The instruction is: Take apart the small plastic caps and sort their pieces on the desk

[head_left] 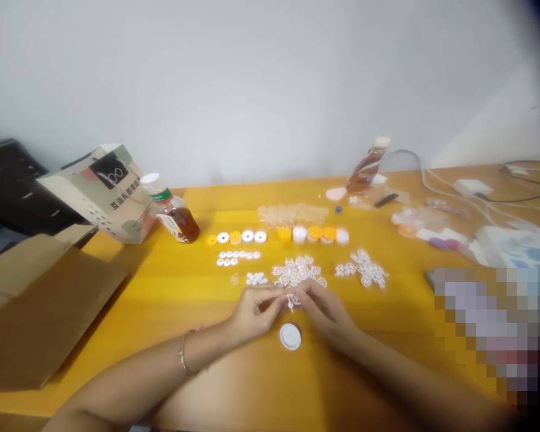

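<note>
Between the fingertips of both hands is a small white openwork plastic piece (291, 301). My left hand (258, 309) pinches it from the left, and my right hand (323, 307) pinches it from the right. Just below the fingers, a round white disc (290, 336) lies flat on the table. A pile of similar white openwork pieces (299, 270) spreads right behind my fingertips. A second, smaller heap of them (364, 268) lies farther right. Small white round pieces (256, 278) sit behind my left hand, near rows of little white discs (234, 257).
Yellow and white round parts (315, 234) line up across the wooden table (198, 384), before clear cups (292, 214). A paper bag (103, 192) and juice bottle (177, 216) stand left, by a cardboard box (40, 312). Another bottle (366, 168), cables and packets occupy the right.
</note>
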Demonstrator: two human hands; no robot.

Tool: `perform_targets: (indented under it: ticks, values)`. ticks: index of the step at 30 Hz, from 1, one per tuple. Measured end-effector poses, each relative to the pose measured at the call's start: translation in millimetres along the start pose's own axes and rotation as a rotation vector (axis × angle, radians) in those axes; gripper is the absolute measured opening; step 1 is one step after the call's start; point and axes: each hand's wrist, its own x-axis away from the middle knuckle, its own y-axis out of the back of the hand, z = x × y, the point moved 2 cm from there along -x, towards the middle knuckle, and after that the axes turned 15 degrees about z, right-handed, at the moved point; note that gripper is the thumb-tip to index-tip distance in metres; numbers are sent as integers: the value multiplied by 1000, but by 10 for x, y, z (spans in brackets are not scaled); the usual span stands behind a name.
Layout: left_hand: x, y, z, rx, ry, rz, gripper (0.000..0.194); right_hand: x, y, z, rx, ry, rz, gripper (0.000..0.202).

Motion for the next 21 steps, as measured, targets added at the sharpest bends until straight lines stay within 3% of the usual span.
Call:
perform_targets:
  ticks: [8,14,21]
  values:
    - [-18,7,59,322,116,59,35,-38,17,-69,-266,-86,4,22]
    - [-18,9,64,385,151,32,36,-48,5,-65,-129,-105,107,27]
    - [-24,17,36,335,109,47,32,-45,13,4,14,-129,93,29]
